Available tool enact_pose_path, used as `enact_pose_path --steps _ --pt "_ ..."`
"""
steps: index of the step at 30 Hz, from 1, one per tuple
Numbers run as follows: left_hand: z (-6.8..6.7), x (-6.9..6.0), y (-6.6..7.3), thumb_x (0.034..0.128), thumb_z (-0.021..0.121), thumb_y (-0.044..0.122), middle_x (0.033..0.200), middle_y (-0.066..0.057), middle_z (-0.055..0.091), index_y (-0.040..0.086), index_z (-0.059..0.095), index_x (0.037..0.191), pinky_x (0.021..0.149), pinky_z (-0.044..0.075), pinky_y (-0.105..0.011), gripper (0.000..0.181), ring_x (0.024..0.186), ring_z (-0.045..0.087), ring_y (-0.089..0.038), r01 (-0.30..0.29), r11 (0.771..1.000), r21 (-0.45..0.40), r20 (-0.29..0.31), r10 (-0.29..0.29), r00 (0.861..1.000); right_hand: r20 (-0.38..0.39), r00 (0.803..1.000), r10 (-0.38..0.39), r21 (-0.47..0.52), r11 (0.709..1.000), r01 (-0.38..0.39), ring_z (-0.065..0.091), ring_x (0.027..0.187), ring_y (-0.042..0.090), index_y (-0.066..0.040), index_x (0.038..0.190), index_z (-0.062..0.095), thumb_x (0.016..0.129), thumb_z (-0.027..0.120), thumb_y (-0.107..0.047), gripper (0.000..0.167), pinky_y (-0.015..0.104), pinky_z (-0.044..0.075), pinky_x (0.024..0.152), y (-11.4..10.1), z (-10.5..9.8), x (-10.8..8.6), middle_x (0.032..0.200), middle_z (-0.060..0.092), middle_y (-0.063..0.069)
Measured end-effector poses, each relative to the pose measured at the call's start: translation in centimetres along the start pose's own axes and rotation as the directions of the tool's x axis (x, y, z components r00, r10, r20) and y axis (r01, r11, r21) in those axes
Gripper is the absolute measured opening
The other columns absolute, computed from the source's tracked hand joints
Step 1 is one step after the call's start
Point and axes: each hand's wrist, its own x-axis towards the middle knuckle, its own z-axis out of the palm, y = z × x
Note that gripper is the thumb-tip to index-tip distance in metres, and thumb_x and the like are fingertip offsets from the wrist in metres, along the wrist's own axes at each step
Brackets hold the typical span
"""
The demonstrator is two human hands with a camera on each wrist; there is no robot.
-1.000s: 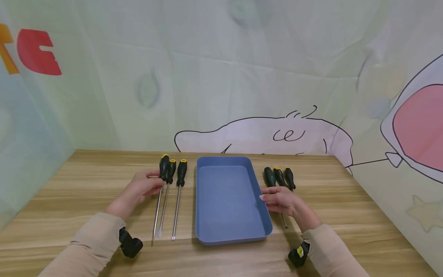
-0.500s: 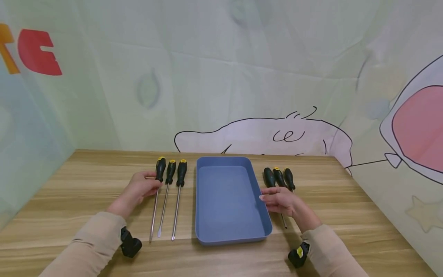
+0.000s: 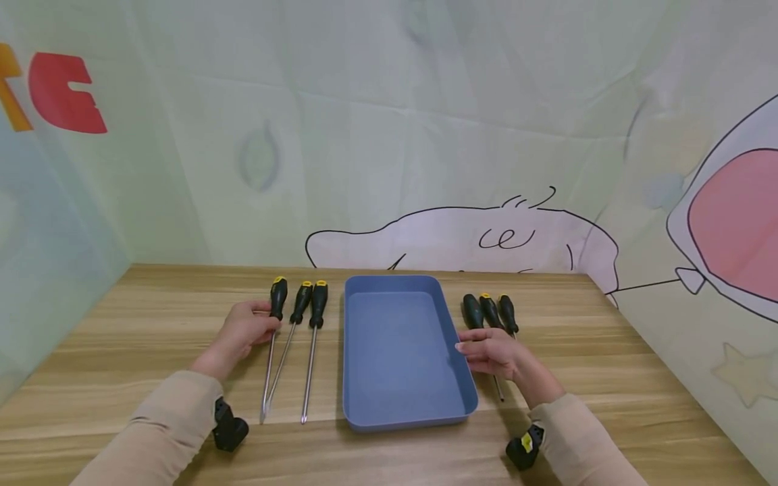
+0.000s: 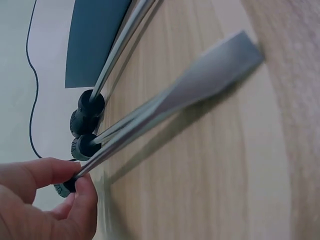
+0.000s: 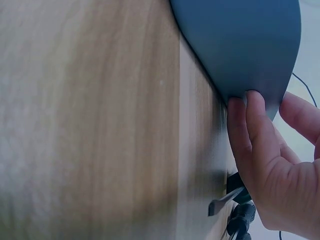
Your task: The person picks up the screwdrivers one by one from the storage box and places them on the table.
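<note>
At the left of the table, my left hand (image 3: 246, 331) pinches the leftmost long screwdriver (image 3: 277, 300) near the bottom of its black, yellow-capped handle. Right beside it lies a flat-blade screwdriver (image 3: 300, 304), its shaft slanting toward the held one's tip. A third screwdriver (image 3: 318, 307) lies farther right, the two handles touching or nearly so. In the left wrist view, thumb and finger meet around the held screwdriver's neck, and a broad flat blade (image 4: 215, 75) looms close. My right hand (image 3: 495, 351) holds the right wall of a blue tray (image 3: 471, 398), fingers against its outside (image 5: 250, 50), thumb at the rim.
Right of the tray lie several shorter screwdrivers (image 3: 490, 310), partly hidden by my right hand. Nothing lies in the tray. A printed cloth backdrop (image 3: 389, 135) rises behind the wooden table (image 3: 182, 290). Each wrist carries a small black camera (image 3: 229, 428).
My left hand has shifted slightly left with the leftmost screwdriver. The flat-blade one's handle has swung right and its tip left. The right hand and tray stay put.
</note>
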Motion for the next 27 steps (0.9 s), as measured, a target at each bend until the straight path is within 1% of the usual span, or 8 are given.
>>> enact_pose_path --steps 5,8,12,16,18,24,27 --pt "0.1 0.0 -0.3 0.0839 0.055 -0.007 0.114 -0.031 0.047 -0.019 0.038 0.126 0.062 0.051 -0.021 0.047 0.075 0.055 -0.016 -0.004 1.0 0.016 -0.004 0.004 1.0 0.006 1.0 -0.002 -0.002 1.0 0.002 0.065 0.08 0.015 0.015 0.132 0.038 0.087 0.058 0.001 0.051 0.032 0.054 0.074 0.0 0.0 -0.1 0.091 0.067 0.007" --pt "0.2 0.0 -0.6 0.0822 0.056 -0.008 0.115 -0.035 0.047 -0.021 0.037 0.124 0.06 0.051 -0.02 0.048 0.074 0.055 -0.016 -0.018 0.999 0.033 -0.008 0.018 1.0 0.011 1.0 -0.003 -0.003 1.0 0.003 0.065 0.08 0.015 0.015 0.132 0.038 0.087 0.057 0.001 0.051 0.032 0.054 0.075 0.0 0.0 -0.1 0.091 0.067 0.007" --pt "0.3 0.0 -0.6 0.0806 0.058 -0.008 0.113 -0.036 0.049 -0.021 0.038 0.123 0.059 0.051 -0.021 0.048 0.075 0.056 -0.017 -0.037 0.998 0.058 -0.028 0.039 0.999 0.01 1.0 -0.004 -0.009 1.0 0.004 0.065 0.08 0.015 0.015 0.132 0.038 0.087 0.058 0.0 0.051 0.032 0.054 0.075 -0.1 0.1 0.0 0.091 0.067 0.007" --pt "0.4 0.0 -0.5 0.0805 0.059 -0.008 0.113 -0.034 0.048 -0.021 0.039 0.122 0.061 0.052 -0.023 0.048 0.08 0.057 -0.022 -0.039 0.997 0.072 -0.043 0.042 0.998 0.006 1.0 -0.006 -0.013 1.0 0.006 0.065 0.08 0.015 0.015 0.132 0.038 0.087 0.058 0.0 0.052 0.032 0.054 0.076 -0.2 0.1 0.1 0.092 0.067 0.007" --pt "0.4 0.0 -0.6 0.0802 0.059 -0.008 0.113 -0.035 0.049 -0.021 0.04 0.122 0.061 0.052 -0.023 0.048 0.08 0.057 -0.023 -0.038 0.996 0.078 -0.048 0.042 0.998 0.004 1.0 -0.006 -0.015 1.0 0.006 0.065 0.081 0.015 0.015 0.133 0.037 0.087 0.058 -0.001 0.053 0.032 0.053 0.076 -0.2 0.1 0.1 0.092 0.067 0.007" --pt "0.4 -0.1 -1.0 0.0783 0.062 -0.006 0.104 -0.032 0.054 -0.021 0.043 0.118 0.058 0.051 -0.022 0.046 0.071 0.056 -0.015 -0.044 0.995 0.085 -0.052 0.048 0.998 0.004 1.0 -0.012 -0.029 1.0 0.012 0.065 0.082 0.015 0.015 0.132 0.037 0.088 0.058 -0.002 0.052 0.033 0.053 0.078 -0.1 0.2 -0.1 0.095 0.067 0.008" --pt "0.2 -0.1 -1.0 0.0786 0.062 -0.006 0.101 -0.03 0.055 -0.021 0.043 0.117 0.058 0.052 -0.022 0.045 0.069 0.056 -0.013 -0.048 0.996 0.078 -0.044 0.052 0.998 0.008 1.0 -0.02 -0.037 0.999 0.02 0.065 0.083 0.016 0.015 0.132 0.037 0.088 0.058 -0.002 0.052 0.033 0.053 0.078 -0.1 0.2 -0.2 0.096 0.067 0.008"
